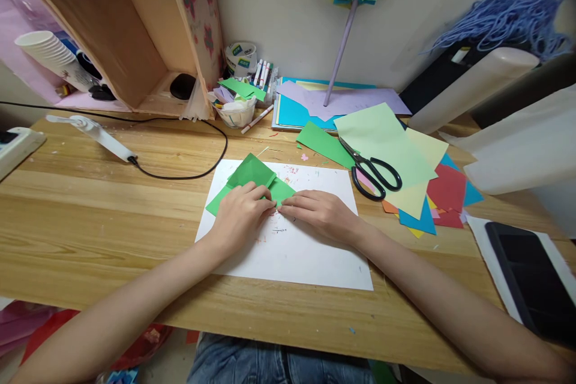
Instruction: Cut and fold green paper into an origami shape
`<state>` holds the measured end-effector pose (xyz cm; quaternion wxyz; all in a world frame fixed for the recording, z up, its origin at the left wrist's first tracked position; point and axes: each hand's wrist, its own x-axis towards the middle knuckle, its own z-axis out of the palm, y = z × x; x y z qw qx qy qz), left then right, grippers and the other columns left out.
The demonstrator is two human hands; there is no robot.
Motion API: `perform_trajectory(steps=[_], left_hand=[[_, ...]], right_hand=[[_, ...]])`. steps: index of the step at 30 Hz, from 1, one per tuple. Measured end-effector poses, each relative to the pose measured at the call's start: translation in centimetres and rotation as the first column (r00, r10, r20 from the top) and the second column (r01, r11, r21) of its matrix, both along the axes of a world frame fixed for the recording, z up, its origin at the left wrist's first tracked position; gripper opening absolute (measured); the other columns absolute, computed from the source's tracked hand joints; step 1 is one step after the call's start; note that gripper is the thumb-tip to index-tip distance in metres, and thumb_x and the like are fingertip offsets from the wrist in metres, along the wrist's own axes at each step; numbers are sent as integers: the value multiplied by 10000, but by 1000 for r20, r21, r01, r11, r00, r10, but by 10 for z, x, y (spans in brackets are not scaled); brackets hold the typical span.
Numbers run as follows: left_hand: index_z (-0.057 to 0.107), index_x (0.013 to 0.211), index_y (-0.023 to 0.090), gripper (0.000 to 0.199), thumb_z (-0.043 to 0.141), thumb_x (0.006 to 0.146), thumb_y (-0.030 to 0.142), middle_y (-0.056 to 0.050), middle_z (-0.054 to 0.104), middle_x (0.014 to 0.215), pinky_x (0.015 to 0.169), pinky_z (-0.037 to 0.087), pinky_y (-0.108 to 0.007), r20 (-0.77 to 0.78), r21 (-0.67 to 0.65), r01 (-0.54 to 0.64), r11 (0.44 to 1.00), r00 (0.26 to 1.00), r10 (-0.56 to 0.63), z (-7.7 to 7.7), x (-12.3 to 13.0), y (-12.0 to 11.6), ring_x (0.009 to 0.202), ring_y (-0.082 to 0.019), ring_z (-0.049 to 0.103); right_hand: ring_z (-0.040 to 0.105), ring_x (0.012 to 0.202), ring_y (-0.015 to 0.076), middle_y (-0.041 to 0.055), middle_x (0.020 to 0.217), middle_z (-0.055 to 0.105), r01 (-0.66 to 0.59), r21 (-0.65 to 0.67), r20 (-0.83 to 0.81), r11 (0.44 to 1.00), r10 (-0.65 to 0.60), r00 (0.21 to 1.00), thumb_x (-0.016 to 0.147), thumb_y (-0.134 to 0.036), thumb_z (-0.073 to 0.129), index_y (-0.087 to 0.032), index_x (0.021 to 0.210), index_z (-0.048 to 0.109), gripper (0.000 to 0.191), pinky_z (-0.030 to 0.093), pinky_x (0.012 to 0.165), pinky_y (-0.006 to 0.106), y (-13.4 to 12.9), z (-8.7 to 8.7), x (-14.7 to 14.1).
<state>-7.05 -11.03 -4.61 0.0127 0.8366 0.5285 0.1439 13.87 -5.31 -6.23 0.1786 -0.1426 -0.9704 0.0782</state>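
Note:
A piece of folded green paper [252,176] lies on a white sheet [297,258], creased into flaps with a raised square at its top. My left hand [243,214] rests over its lower left part, fingers curled and thumb pressed at the near edge. From the right, my right hand [319,214] meets it, with fingers held together and the tips pinching the paper's near right edge. The fingertips of both hands almost touch there. Part of the paper is hidden under my hands. Coloured marks dot the white sheet.
Black-handled scissors [371,171] lie on coloured paper sheets [391,138] to the right. A phone [531,276] sits at the far right. Behind are a paper flower on a stem [339,54], a scrap bowl [236,114] and a box shelf [193,30]. A black cable [189,177] crosses the left.

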Motion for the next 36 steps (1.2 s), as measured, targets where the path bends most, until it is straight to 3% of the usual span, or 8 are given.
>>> perform_trajectory(steps=[11,18,27,31,36], left_hand=[[691,810,231,196,501,852,207,-17,650,859,587,340,-300,16,-35,-24,999,1000,24,1,2,-2,733,-170,494],[687,811,232,183,510,845,197,-21,650,843,578,316,-298,3,-35,-22,999,1000,22,2,2,-3,725,-170,492],[622,739,155,251,421,888,169,-23,601,687,563,304,-299,-145,86,77,993,987,-64,1,7,-8,632,-149,493],[609,713,149,244,434,883,162,-19,587,661,550,305,-296,-163,170,91,981,985,-63,-3,8,-7,601,-147,494],[604,711,150,203,467,861,145,-21,599,665,576,348,-294,-162,200,100,975,984,-68,-5,8,-6,619,-153,522]], right_hand=[[590,939,201,37,1059,674,69,63,25,996,-71,997,909,-123,369,-211,1017,639,303,500,747,378,1,4,4],[600,873,210,21,969,705,150,78,11,986,-151,988,901,-96,364,-207,888,671,326,494,679,383,10,8,12],[579,840,209,5,897,715,298,101,-82,949,-291,953,866,-94,426,-210,813,663,270,459,682,360,14,-1,14],[571,855,205,34,914,700,386,-58,-179,921,-390,903,836,-94,460,-188,895,650,221,452,752,364,13,-5,12],[543,969,192,40,1034,648,342,-324,-144,882,-403,904,826,-72,440,-203,1036,602,296,438,849,351,15,-2,2]])
